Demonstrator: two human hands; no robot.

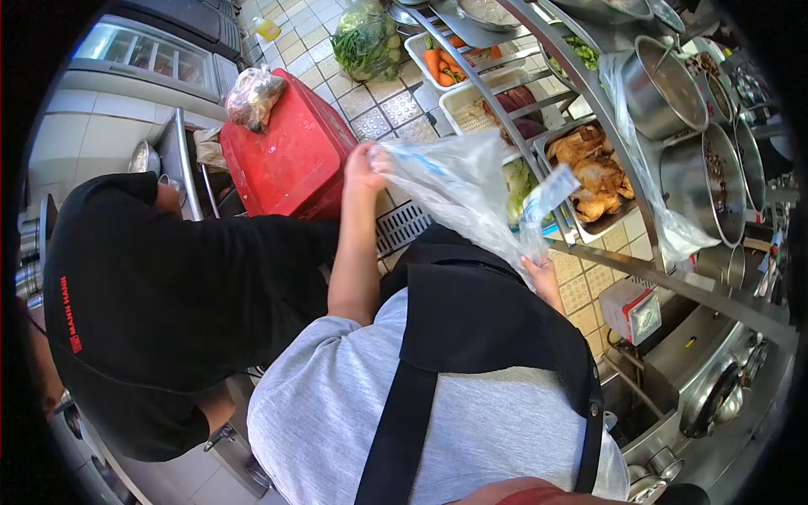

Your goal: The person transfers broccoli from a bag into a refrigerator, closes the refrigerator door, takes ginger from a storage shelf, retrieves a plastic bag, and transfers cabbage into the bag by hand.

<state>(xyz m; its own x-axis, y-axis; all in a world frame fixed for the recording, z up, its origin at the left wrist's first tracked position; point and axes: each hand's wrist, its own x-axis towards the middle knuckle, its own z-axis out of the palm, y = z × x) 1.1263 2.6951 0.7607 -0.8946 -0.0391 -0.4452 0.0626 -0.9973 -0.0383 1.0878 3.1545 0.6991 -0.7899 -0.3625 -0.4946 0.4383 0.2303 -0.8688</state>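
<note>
A clear plastic bag (459,181) with blue markings stretches in front of my apron between both hands. My left hand (367,168) is raised near the corner of a red bin (286,151), its fingers closed on one end of the bag. Lower down, at my right side, my right hand (543,278) grips the other end. One loose part of the bag stands up near a metal tray of cooked poultry (589,168). Behind the plastic, a green leafy vegetable (518,189) is partly hidden.
A co-worker in a black shirt (168,295) bends close at my left. A filled plastic bag (254,99) lies on the red bin. A metal rack (505,109) stands at the right, with a basket of carrots (442,63) and large steel pots (703,181). Bagged greens (366,42) sit on the tiled floor.
</note>
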